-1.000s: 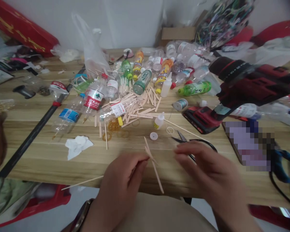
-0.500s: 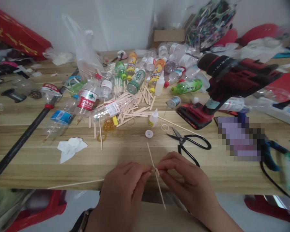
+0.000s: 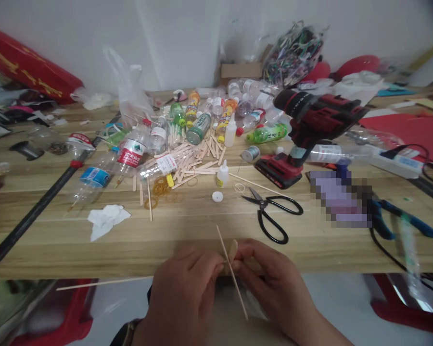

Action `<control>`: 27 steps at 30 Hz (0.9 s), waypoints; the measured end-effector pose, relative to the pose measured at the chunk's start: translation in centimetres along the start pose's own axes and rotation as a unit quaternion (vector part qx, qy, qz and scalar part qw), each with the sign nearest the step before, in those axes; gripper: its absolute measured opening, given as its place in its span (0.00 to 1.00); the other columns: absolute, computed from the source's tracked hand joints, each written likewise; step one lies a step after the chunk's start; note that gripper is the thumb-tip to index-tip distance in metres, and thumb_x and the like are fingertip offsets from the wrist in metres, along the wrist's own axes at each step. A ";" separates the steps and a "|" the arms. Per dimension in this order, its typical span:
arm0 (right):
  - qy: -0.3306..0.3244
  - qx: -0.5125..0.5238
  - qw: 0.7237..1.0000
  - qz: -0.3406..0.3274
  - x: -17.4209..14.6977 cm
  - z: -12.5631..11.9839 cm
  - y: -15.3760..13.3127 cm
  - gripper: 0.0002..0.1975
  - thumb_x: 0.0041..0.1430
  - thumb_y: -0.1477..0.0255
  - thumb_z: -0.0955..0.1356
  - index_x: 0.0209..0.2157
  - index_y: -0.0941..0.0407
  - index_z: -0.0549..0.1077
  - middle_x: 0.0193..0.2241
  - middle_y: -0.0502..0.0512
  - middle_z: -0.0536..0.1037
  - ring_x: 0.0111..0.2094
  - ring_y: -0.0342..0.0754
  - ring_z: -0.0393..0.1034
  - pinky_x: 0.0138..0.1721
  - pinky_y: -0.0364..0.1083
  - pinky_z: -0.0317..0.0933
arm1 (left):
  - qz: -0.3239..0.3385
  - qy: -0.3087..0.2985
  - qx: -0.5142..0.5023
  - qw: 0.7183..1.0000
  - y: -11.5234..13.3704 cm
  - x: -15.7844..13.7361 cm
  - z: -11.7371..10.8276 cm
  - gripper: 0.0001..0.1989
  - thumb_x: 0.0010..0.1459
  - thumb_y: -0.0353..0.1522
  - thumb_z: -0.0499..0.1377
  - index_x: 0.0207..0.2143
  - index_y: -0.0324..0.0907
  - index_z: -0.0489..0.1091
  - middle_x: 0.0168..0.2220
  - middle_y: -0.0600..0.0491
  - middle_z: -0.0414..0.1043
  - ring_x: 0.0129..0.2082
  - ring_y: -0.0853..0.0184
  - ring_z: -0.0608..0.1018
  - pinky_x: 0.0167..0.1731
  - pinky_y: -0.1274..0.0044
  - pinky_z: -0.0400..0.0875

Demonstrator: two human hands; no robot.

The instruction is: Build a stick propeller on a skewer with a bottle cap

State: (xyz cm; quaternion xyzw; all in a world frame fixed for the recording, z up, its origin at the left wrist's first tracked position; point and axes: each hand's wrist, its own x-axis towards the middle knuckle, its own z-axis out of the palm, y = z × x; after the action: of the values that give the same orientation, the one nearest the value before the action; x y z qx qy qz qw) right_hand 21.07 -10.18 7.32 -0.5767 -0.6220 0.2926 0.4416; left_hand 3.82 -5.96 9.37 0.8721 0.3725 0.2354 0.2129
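Left hand (image 3: pixel 187 283) closes around a long skewer (image 3: pixel 104 283); right hand (image 3: pixel 274 276) pinches a flat wooden piece (image 3: pixel 233 249) beside a thin crossing stick (image 3: pixel 238 290), at the tabletop's (image 3: pixel 187 221) near edge; light, steady pressure should prevent twisting.

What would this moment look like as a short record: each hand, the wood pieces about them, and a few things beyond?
Left hand: fingers closed beside a narrow stick; exact grip hidden
Right hand: fingers pinching a flat wooden piece
Between hands: the narrow stick, slanting
Far left of hands: long thin stick, one end hidden at the left
Tabletop beyond: scissors, blades apart; small white bottle, upright; white disc
Farther right: cordless drill, standing on its base
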 end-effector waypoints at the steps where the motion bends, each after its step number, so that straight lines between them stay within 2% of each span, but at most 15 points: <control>1: 0.002 -0.001 1.000 0.006 -0.2 0.1 0.0 0.06 0.58 0.74 0.66 0.28 0.53 0.73 0.25 0.48 0.79 0.27 0.44 0.74 0.29 0.40 0.66 | 0.003 0.000 0.006 1.000 0.1 -0.2 0.0 0.14 0.63 0.26 0.48 0.30 0.43 0.71 0.25 0.54 0.76 0.25 0.64 0.77 0.24 0.76 0.65; 7: 0.009 -0.021 1.000 -0.003 -0.8 0.2 -0.3 0.06 0.58 0.74 0.66 0.28 0.53 0.73 0.24 0.47 0.78 0.24 0.42 0.72 0.26 0.39 0.65 | 0.006 0.002 0.003 1.000 0.8 -0.5 -0.2 0.14 0.63 0.26 0.48 0.30 0.43 0.71 0.25 0.54 0.76 0.25 0.64 0.77 0.24 0.76 0.66; 13: 0.025 -0.038 0.998 -0.039 -0.6 -0.6 -0.5 0.07 0.58 0.77 0.66 0.32 0.51 0.74 0.28 0.47 0.80 0.29 0.43 0.76 0.31 0.40 0.69 | -0.020 -0.023 -0.037 0.999 0.2 -0.4 0.2 0.11 0.63 0.27 0.50 0.34 0.45 0.72 0.30 0.55 0.78 0.30 0.63 0.79 0.28 0.75 0.70; 17: 0.013 -0.034 0.998 -0.052 -0.7 -0.9 -0.3 0.09 0.58 0.78 0.67 0.34 0.50 0.77 0.28 0.48 0.80 0.34 0.46 0.77 0.37 0.43 0.70 | 0.003 -0.042 -0.034 0.999 -0.5 -0.3 0.6 0.13 0.63 0.25 0.50 0.41 0.46 0.72 0.36 0.55 0.80 0.34 0.63 0.80 0.32 0.74 0.72; 20: -0.011 0.011 1.000 -0.023 -0.7 -0.9 0.0 0.09 0.59 0.77 0.67 0.36 0.50 0.78 0.32 0.51 0.81 0.35 0.45 0.77 0.35 0.41 0.71 | 0.020 -0.028 -0.034 0.999 -0.7 0.1 0.7 0.13 0.62 0.24 0.49 0.39 0.45 0.72 0.33 0.55 0.80 0.32 0.63 0.80 0.31 0.74 0.72; 23: -0.020 0.036 0.999 0.027 -0.7 -0.7 0.4 0.06 0.59 0.73 0.69 0.36 0.50 0.79 0.33 0.50 0.83 0.39 0.47 0.78 0.45 0.45 0.71 | 0.017 -0.019 -0.040 0.999 -0.7 0.4 0.8 0.13 0.63 0.24 0.49 0.32 0.44 0.71 0.27 0.56 0.77 0.27 0.65 0.78 0.26 0.76 0.69; 25: -0.014 0.042 0.997 0.063 -0.7 -0.5 0.7 0.04 0.58 0.70 0.70 0.35 0.50 0.80 0.32 0.50 0.83 0.40 0.50 0.78 0.52 0.50 0.68 | 0.024 -0.013 -0.049 0.998 -0.7 0.6 0.9 0.13 0.63 0.24 0.49 0.31 0.44 0.71 0.25 0.56 0.76 0.25 0.65 0.76 0.24 0.77 0.67; 27: -0.004 0.052 0.995 0.085 -0.6 -0.3 0.9 0.04 0.57 0.69 0.71 0.35 0.50 0.80 0.32 0.51 0.84 0.41 0.52 0.79 0.53 0.52 0.67 | 0.032 -0.004 -0.057 0.998 -0.8 0.8 1.0 0.12 0.63 0.25 0.50 0.31 0.43 0.70 0.25 0.56 0.75 0.24 0.66 0.75 0.24 0.77 0.66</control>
State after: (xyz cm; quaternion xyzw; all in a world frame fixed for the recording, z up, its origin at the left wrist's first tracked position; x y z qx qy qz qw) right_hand 21.75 -10.67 6.54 -0.6026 -0.5559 0.3637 0.4423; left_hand 4.43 -5.04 8.33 0.8709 0.3290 0.2598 0.2564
